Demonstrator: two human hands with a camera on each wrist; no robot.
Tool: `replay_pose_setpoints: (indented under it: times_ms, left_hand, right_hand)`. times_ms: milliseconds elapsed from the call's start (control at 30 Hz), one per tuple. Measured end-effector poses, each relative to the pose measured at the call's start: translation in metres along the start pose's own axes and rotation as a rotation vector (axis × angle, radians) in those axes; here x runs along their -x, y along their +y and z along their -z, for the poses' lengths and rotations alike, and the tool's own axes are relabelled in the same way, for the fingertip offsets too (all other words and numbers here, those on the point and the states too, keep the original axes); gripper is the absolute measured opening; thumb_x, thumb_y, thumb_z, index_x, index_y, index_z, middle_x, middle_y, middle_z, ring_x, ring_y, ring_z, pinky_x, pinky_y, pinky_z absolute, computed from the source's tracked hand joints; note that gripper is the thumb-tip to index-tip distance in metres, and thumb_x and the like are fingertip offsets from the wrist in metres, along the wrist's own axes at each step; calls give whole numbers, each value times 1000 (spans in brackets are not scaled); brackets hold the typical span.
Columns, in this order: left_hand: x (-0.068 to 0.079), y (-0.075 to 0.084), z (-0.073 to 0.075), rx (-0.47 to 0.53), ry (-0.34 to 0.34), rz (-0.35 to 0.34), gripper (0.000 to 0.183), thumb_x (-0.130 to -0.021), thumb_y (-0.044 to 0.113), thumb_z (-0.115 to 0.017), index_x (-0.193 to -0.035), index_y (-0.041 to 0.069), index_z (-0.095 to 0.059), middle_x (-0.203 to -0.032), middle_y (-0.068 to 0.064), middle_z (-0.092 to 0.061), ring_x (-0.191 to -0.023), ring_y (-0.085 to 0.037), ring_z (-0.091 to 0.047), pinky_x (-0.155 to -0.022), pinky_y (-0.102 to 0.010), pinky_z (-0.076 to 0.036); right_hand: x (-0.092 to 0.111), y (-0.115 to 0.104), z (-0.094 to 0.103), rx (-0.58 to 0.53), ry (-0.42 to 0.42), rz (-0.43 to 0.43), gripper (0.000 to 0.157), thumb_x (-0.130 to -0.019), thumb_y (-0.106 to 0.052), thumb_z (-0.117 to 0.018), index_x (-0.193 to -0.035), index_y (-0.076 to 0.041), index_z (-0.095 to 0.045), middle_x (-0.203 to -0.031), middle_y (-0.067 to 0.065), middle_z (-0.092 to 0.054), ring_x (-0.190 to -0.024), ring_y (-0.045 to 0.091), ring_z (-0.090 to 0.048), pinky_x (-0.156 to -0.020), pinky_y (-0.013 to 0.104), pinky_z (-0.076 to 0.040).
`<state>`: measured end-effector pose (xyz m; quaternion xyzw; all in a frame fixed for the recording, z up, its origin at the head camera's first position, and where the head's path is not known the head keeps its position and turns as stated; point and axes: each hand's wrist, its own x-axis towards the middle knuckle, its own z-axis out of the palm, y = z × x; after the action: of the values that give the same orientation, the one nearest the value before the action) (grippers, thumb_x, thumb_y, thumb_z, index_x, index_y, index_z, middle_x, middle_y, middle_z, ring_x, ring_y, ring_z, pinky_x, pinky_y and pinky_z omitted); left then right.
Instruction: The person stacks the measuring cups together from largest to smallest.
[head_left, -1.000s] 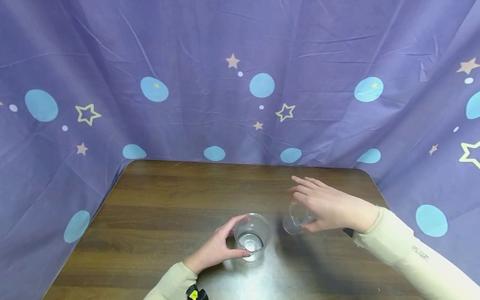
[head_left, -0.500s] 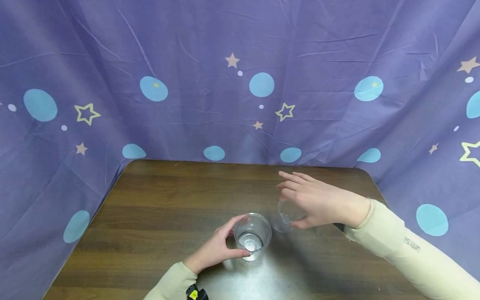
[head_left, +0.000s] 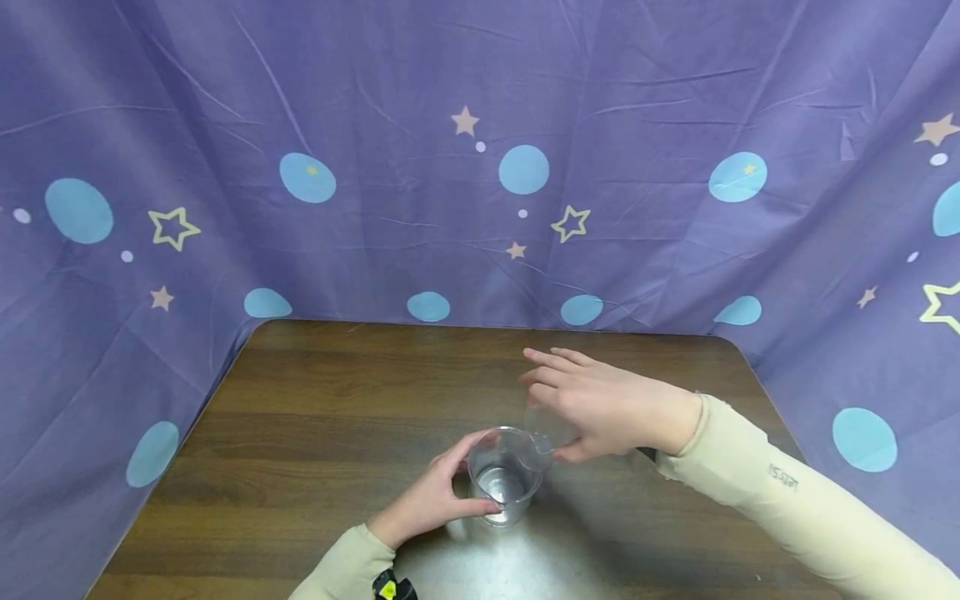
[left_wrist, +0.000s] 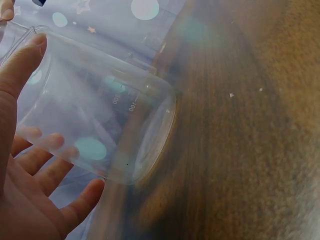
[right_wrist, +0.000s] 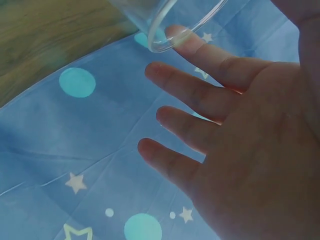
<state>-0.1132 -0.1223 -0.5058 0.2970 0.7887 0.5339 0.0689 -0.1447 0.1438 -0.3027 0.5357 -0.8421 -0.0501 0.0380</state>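
My left hand (head_left: 438, 492) grips a large clear glass beaker (head_left: 504, 492), thumb at the near rim and fingers round its far left side. The beaker stands upright on the table; in the left wrist view, printed graduation marks show on its wall. My right hand (head_left: 615, 408) pinches a smaller clear glass beaker (head_left: 546, 429) at the rim between thumb and index finger, with the other fingers stretched out. This small beaker is just above the large one's right rim, overlapping it in the head view. Whether they touch cannot be told.
A brown wood-grain table (head_left: 337, 417) lies under both hands. Behind and at the sides hangs a purple curtain (head_left: 397, 167) with blue dots and stars. A dark band with a yellow mark (head_left: 387, 590) sits at the left wrist.
My right hand has moved left with the small beaker, from a spot right of the large beaker to its right rim. The left hand and large beaker have stayed put.
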Motion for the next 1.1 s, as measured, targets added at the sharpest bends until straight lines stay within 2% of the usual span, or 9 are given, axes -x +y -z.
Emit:
replay_pose_setpoints:
  times_ms: [200,567,833,1100]
  left_hand:
    - [0,1,0,-12,1,11,88,-82,22,-90,-156,18,-43,-154,-4,-54,-137,-20,-52,-103,-37,-51]
    - [0,-1,0,-35,12,5,90,-80,21,-91,-156,17,-43,-153,-7,-55,-132,-21,-55,-103,-35,-52]
    - [1,2,3,-20,4,53,90,-81,28,-91,-156,14,-43,-151,-7,-55,-126,-19,-57,-103,-35,-53]
    - [2,2,2,-24,-1,63,91,-80,30,-91,-155,13,-43,-151,-9,-56,-125,-21,-59,-103,-37,-53]
  right_hand:
    - [-11,-6,-3,15,-34,14,59,-78,-45,-87,-120,-7,-68,-135,12,-65,-146,39,-44,-119,55,-39]
    - [-25,-12,-14,2,-75,36,56,-79,-47,-87,-118,-10,-68,-135,9,-65,-147,37,-42,-119,54,-39]
    - [-32,-14,-27,-6,-116,36,60,-81,-48,-86,-125,-12,-68,-138,8,-64,-150,36,-40,-119,54,-39]
    - [-39,-20,-41,26,-161,45,66,-81,-51,-86,-130,-12,-66,-140,7,-63,-150,33,-40,-121,49,-38]
